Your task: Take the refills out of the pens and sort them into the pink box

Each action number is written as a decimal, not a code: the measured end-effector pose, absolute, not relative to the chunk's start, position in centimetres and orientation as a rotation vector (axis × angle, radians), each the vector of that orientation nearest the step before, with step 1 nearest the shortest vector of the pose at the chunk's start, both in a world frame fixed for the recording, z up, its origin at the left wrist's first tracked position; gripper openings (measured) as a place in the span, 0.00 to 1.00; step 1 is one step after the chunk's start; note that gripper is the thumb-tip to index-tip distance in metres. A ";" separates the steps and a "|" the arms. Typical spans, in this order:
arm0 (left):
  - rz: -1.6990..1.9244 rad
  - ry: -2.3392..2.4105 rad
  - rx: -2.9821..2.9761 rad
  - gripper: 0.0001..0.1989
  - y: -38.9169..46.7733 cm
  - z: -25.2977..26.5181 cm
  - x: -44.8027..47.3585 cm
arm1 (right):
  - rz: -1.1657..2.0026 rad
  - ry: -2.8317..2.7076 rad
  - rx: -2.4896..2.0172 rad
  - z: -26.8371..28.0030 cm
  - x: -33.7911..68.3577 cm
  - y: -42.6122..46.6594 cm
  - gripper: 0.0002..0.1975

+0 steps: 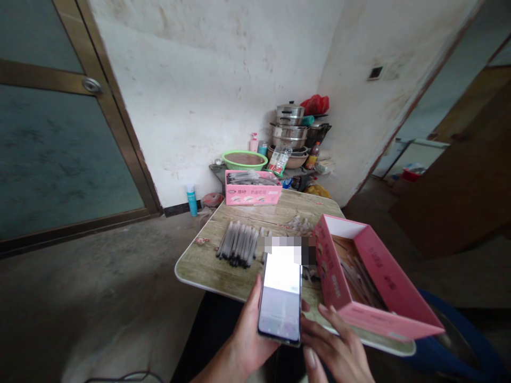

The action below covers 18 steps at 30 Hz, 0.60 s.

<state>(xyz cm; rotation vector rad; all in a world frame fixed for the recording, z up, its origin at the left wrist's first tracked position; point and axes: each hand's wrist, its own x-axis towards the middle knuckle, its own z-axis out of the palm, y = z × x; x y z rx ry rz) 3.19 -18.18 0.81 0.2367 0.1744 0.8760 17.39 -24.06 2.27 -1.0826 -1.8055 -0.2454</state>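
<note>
A smartphone (279,314) with a lit screen lies in my left hand (249,332), its fingers wrapped round the phone's edges. Close by the phone's right edge is my right hand (337,348), fingers stretched out and apart; whether they touch the phone I cannot tell. Beyond the phone, a bundle of thin translucent sticks with black ends (237,244) lies on the wood-patterned table (191,266). Part of the tabletop behind the phone is hidden by a pixelated patch. An open pink box (339,287) with long thin pieces inside stands to the right, just past my right fingers.
Another pink box (253,194), filled with similar sticks, stands at the table's far edge. Small pale pieces (299,223) lie near the middle. Behind are a green-rimmed basin (245,166) and stacked steel pots (290,127). A blue tub (459,340) sits below the table's right side.
</note>
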 end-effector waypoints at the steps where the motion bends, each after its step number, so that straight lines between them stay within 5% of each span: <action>1: 0.878 0.171 0.239 0.41 -18.2 0.8 3.2 | -0.238 -1.803 -1.085 2.2 17.4 -24.1 0.07; 18: 0.858 0.179 0.230 0.40 -18.3 1.2 3.4 | -0.255 -1.743 -1.065 2.6 16.9 -23.9 0.06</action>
